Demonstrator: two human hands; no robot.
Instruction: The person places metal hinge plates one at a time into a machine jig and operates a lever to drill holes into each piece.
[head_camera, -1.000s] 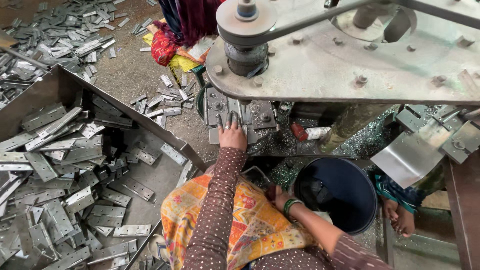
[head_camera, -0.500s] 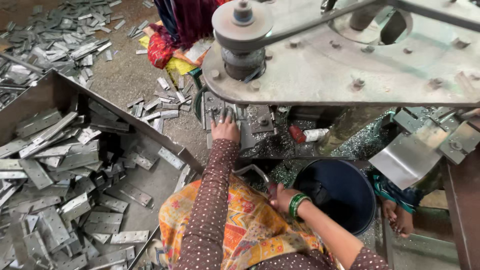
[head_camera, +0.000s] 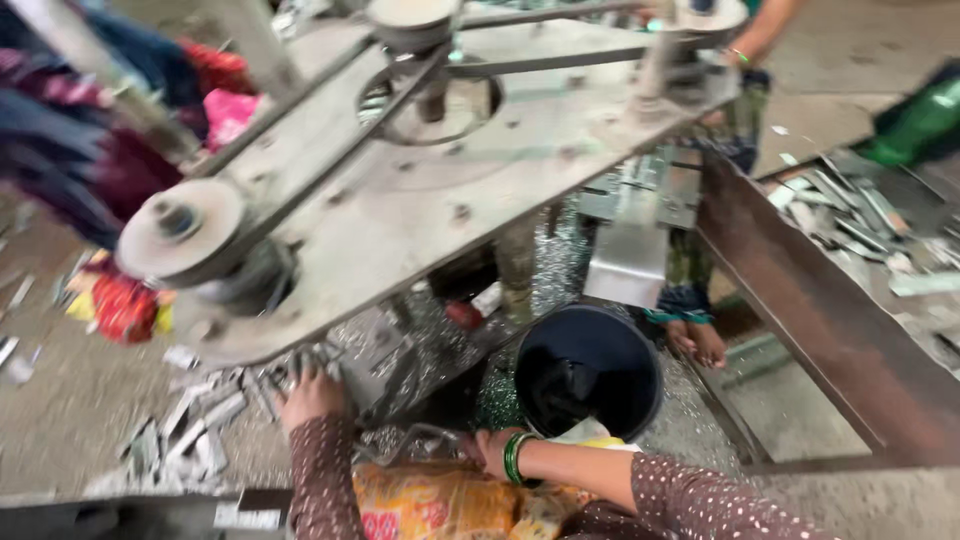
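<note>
Camera swung right vs. earlier; left hand stays on metal strips under machine, fingers spread. Right hand by black bucket, grip unclear, prob. blurred.

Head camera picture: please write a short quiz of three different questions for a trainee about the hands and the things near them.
1. True or false: the left hand rests on the flat metal pieces under the machine plate.
2. Which is nearest the right hand? A) green bottle B) dark round bucket C) pulley wheel
3. Fill in: the right wrist wears green ____.

Key: 1 true; 2 B; 3 bangles.
</note>
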